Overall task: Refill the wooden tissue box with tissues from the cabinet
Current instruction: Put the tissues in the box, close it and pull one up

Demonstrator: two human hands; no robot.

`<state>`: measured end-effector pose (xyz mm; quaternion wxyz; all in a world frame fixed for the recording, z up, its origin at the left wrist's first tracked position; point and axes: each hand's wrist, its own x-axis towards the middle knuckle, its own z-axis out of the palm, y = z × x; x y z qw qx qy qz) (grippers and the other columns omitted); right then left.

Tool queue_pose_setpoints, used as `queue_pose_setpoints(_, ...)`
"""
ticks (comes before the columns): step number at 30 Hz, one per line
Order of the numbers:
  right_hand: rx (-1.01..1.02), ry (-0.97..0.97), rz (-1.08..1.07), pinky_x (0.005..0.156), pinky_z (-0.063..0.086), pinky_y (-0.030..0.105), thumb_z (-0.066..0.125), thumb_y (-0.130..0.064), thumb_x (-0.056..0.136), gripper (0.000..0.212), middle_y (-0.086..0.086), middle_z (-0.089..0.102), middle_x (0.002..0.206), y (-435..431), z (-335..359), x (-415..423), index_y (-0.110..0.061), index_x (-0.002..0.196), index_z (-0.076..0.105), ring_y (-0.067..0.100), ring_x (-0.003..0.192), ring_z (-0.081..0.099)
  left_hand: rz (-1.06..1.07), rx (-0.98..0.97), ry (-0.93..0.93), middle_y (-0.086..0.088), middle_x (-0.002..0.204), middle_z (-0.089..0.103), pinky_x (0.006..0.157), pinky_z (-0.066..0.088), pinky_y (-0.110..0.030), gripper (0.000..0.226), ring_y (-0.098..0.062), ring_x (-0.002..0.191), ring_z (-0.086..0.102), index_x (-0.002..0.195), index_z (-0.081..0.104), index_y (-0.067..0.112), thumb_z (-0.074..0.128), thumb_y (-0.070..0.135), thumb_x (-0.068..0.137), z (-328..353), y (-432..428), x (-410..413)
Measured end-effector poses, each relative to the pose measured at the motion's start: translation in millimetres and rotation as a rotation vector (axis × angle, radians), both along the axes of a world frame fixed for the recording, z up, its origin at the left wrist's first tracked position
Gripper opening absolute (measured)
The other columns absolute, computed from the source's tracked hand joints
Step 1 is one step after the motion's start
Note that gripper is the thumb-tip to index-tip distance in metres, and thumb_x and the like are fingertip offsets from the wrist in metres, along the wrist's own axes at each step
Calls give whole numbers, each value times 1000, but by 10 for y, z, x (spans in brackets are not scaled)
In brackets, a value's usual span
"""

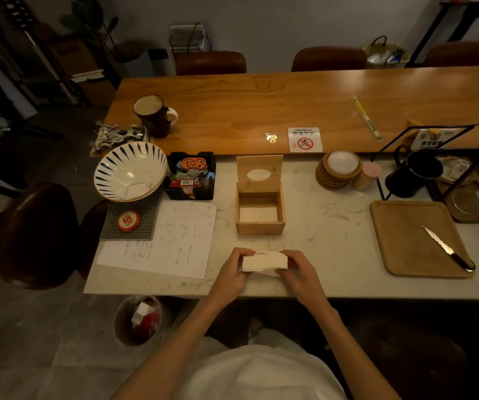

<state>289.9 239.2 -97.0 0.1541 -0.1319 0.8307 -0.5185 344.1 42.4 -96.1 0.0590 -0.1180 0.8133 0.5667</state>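
Tissue stack [264, 261] gripped between left hand [234, 269] and right hand [298, 271], both closed on its ends, near side of open wooden tissue box [259, 209]

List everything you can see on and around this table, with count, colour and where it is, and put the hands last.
wooden tissue box: one, light wood, lid open, table centre
tissue stack: one, white, near edge
bowl: one, white with dark stripes, left
mug: one, dark, far left
paper sheet: one, white, handwritten, left
tray: one, wooden, right
knife: one, black-handled, on tray
coasters: one stack, wooden, right of box
bin: one, grey, on floor
left hand: holding stack
right hand: holding stack
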Motion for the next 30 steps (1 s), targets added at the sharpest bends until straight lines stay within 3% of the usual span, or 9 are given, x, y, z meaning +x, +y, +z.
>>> queue_pose_setpoints(4,23,22,-9,91,53,26,65,-16,90,21,-13,62,111,87,51,-62,-25,108,57,1,103,60,-11,-20,-1,8,128,57,99,48,-20,29,-6,122,54,117,44,28,60,17,95,5,-66,-29)
queue_pose_setpoints(6,17,6,-9,92,54,29,63,-12,90,25,-16,60,112,129,69,-84,-26,110,56,0,101,61,-16,-26,-3,12,122,55,97,47,-16,29,-7,120,54,118,43,28,59,17,96,20,-93,-34)
queue_pose_setpoints(10,74,-129,72,90,52,27,70,-21,85,65,-16,51,125,149,73,-128,-29,141,37,6,105,56,-85,-65,-4,10,123,55,93,45,-9,28,-6,117,54,118,42,28,55,15,98,43,-124,-48)
queue_pose_setpoints(12,113,-168,122,91,51,27,74,-25,82,78,-19,44,131,123,85,-163,-34,146,30,5,110,51,-96,-76,-2,8,124,55,93,45,-9,28,-8,118,54,120,43,26,55,15,97,52,-129,-49)
queue_pose_setpoints(15,160,-102,195,100,46,26,73,-26,83,59,-20,45,128,51,126,-207,-33,135,45,-3,115,45,-96,-86,-10,3,127,57,94,48,-13,30,-11,120,55,123,43,22,56,15,97,74,-134,-47)
queue_pose_setpoints(18,166,-82,137,96,50,28,68,-26,87,36,-17,55,121,9,132,-229,-32,120,55,1,113,52,-103,-66,-31,0,127,56,97,50,-22,36,-12,119,55,125,42,20,60,15,95,129,-131,-54)
queue_pose_setpoints(22,87,-88,129,94,49,21,66,-19,89,33,-29,55,114,11,217,-209,-36,115,53,-7,109,54,-162,-22,-84,6,127,51,99,45,-23,47,-10,120,49,132,43,24,63,11,92,204,-150,-112)
queue_pose_setpoints(26,-27,-273,80,77,52,14,64,-25,91,31,-15,58,116,49,424,-212,-31,120,54,5,106,58,-122,288,-238,-5,120,57,92,55,-35,38,-24,113,58,120,54,22,66,24,84,324,-206,-156)
queue_pose_setpoints(30,-225,-784,-16,74,59,31,60,-23,94,23,6,60,118,46,573,-232,-23,117,57,23,106,62,28,791,-506,-16,128,55,76,56,-29,57,-31,117,56,134,46,6,67,21,83,407,-173,-170)
